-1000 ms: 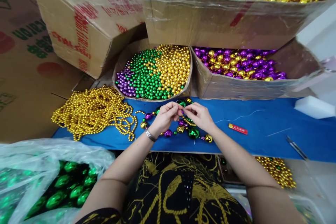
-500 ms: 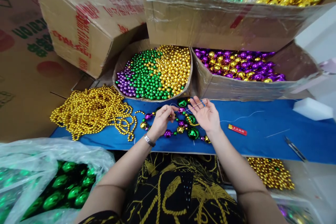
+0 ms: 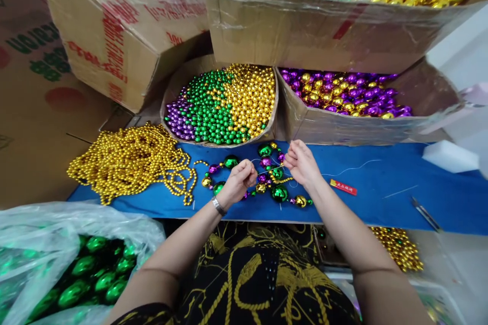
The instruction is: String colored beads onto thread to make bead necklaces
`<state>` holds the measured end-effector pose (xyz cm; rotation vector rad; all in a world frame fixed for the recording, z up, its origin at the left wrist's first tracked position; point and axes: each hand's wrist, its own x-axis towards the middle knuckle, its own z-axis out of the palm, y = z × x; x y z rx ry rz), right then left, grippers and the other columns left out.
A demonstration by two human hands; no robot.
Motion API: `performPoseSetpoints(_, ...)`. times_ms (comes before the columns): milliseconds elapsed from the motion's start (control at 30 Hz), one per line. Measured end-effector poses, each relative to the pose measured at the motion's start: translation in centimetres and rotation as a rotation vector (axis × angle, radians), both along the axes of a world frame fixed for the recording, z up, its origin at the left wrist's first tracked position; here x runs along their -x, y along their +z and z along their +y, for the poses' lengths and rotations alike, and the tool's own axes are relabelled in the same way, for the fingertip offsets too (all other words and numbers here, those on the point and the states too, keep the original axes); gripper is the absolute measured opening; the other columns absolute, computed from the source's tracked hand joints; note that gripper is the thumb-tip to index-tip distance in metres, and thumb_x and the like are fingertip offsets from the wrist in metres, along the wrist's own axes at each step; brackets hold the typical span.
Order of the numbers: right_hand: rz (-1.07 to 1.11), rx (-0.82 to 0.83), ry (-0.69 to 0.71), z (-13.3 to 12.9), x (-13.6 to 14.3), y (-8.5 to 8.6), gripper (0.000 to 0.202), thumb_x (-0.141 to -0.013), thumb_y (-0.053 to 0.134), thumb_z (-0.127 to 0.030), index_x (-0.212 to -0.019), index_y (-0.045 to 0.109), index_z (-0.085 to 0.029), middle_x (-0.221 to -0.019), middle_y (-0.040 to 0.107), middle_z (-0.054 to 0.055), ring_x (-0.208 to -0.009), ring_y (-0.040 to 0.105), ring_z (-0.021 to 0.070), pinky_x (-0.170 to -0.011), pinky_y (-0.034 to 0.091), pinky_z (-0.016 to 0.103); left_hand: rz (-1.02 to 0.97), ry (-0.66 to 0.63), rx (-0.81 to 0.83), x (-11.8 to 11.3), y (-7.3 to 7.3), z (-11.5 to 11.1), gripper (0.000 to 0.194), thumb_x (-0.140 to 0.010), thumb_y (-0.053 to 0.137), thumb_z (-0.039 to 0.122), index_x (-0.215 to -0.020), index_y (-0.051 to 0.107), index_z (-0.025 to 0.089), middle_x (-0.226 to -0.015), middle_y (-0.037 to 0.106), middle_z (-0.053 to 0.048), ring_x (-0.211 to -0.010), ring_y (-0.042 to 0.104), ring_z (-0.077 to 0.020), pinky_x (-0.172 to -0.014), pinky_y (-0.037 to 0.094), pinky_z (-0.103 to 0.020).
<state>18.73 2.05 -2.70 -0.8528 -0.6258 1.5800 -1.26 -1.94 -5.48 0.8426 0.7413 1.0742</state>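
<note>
A thin white string (image 3: 271,168) runs taut between my two hands. My left hand (image 3: 240,179), with a watch at the wrist, is closed on one end of it. The fingers of my right hand (image 3: 299,161) are curled round the other part, and a loose tail of string trails off to the right. Under and between the hands lies a strand of green, purple and gold beads (image 3: 279,193) on the blue table cover. My left forearm and hand hide part of that strand.
Left on the blue cover (image 3: 381,213) is a heap of gold bead chains (image 3: 129,160). Boxes of small beads (image 3: 224,104) and purple-gold beads (image 3: 346,94) stand behind. To the right lie a red packet (image 3: 343,187), a white foam block (image 3: 451,156) and tweezers-like tool (image 3: 426,213).
My right hand has gone from open-palmed to closed round the string. The string between the hands is pulled straight, and my left hand's fingers have curled in tighter.
</note>
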Motion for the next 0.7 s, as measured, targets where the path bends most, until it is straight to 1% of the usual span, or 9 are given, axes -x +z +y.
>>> performPoseSetpoints(33, -0.052, -0.035, 0.024, -0.3, -0.2, 0.2, 0.044, -0.069, 0.081, -0.047, -0.076, 0.045, -0.022, -0.052, 0.030, -0.013, -0.042, 0.021, 0.0028, -0.040, 0.022, 0.016, 0.035, 0.007, -0.019, 0.1, 0.2, 0.0, 0.037, -0.086, 0.067, 0.047, -0.076, 0.048, 0.017, -0.061, 0.054, 0.001, -0.052, 0.041, -0.0083, -0.053, 0.034, -0.020)
performPoseSetpoints(100, -0.255, -0.159, 0.101, -1.1, -0.7, 0.8, 0.037, -0.076, 0.074, -0.051, -0.089, 0.054, -0.023, -0.055, 0.032, -0.011, -0.044, 0.025, 0.0039, -0.043, 0.024, 0.018, 0.168, 0.048, -0.149, 0.2, 1.2, 0.2, 0.032, -0.090, 0.061, 0.045, -0.079, 0.052, 0.016, -0.087, 0.067, -0.007, -0.066, 0.054, -0.0116, -0.063, 0.044, -0.024)
performPoseSetpoints(200, -0.697, -0.382, 0.287, -2.0, -1.2, 1.9, 0.039, -0.082, 0.070, -0.047, -0.110, 0.059, -0.023, -0.058, 0.036, -0.010, -0.049, 0.031, 0.0059, -0.047, 0.025, 0.020, 0.488, 0.149, -0.534, -0.7, 3.7, 0.9, 0.026, -0.094, 0.055, 0.038, -0.083, 0.062, 0.016, -0.128, 0.060, -0.012, -0.103, 0.060, -0.0191, -0.090, 0.048, -0.035)
performPoseSetpoints(267, -0.915, -0.478, 0.381, -2.6, -1.3, 2.5, 0.032, -0.086, 0.065, -0.046, -0.106, 0.064, -0.021, -0.057, 0.038, -0.008, -0.051, 0.033, 0.0066, -0.050, 0.025, 0.022, 0.622, 0.199, -0.753, -1.7, 5.2, 1.5, 0.024, -0.095, 0.054, 0.035, -0.084, 0.065, 0.017, -0.135, 0.057, -0.011, -0.118, 0.055, -0.0222, -0.103, 0.042, -0.040)
performPoseSetpoints(333, -1.014, -0.530, 0.361, -2.9, -1.4, 3.1, 0.029, -0.092, 0.056, -0.046, -0.091, 0.066, -0.019, -0.060, 0.044, -0.005, -0.054, 0.037, 0.0071, -0.052, 0.028, 0.022, 0.606, 0.192, -0.822, -2.9, 5.8, 2.1, 0.023, -0.096, 0.053, 0.034, -0.086, 0.065, 0.017, -0.132, 0.059, -0.011, -0.120, 0.055, -0.0225, -0.105, 0.041, -0.041)
performPoseSetpoints(433, -1.014, -0.563, 0.204, -3.1, -2.0, 3.9, 0.036, -0.096, 0.048, -0.047, -0.083, 0.064, -0.018, -0.070, 0.056, -0.001, -0.062, 0.048, 0.0087, -0.059, 0.035, 0.023, 0.487, 0.050, -0.731, -4.2, 5.3, 2.9, 0.024, -0.098, 0.048, 0.037, -0.100, 0.063, 0.018, -0.122, 0.064, -0.011, -0.111, 0.061, -0.0206, -0.095, 0.048, -0.036)
performPoseSetpoints(533, -0.916, -0.552, 0.133, -3.1, -3.0, 4.8, 0.035, -0.097, 0.048, -0.048, -0.086, 0.063, -0.018, -0.067, 0.055, -0.002, -0.060, 0.048, 0.0089, -0.057, 0.036, 0.022, 0.526, -0.138, -0.717, -5.0, 4.3, 3.6, 0.028, -0.098, 0.048, 0.037, -0.115, 0.058, 0.018, -0.108, 0.067, -0.010, -0.099, 0.064, -0.0196, -0.086, 0.050, -0.033)
performPoseSetpoints(633, -0.718, -0.505, 0.095, -2.9, -3.7, 5.4, 0.034, -0.096, 0.051, -0.049, -0.083, 0.061, -0.019, -0.062, 0.050, -0.004, -0.055, 0.044, 0.0077, -0.054, 0.035, 0.022, 0.606, -0.261, -0.878, -5.6, 4.0, 4.3, 0.027, -0.094, 0.056, 0.032, -0.117, 0.057, 0.019, -0.110, 0.068, -0.010, -0.103, 0.064, -0.0217, -0.099, 0.044, -0.040)
performPoseSetpoints(700, -0.570, -0.460, 0.059, -2.8, -4.1, 5.5, 0.033, -0.093, 0.055, -0.050, -0.082, 0.060, -0.019, -0.061, 0.047, -0.004, -0.053, 0.043, 0.0071, -0.054, 0.037, 0.022, 0.628, -0.291, -0.973, -5.9, 4.0, 4.9, 0.029, -0.090, 0.060, 0.028, -0.118, 0.056, 0.021, -0.109, 0.069, -0.008, -0.106, 0.064, -0.0222, -0.113, 0.030, -0.047)
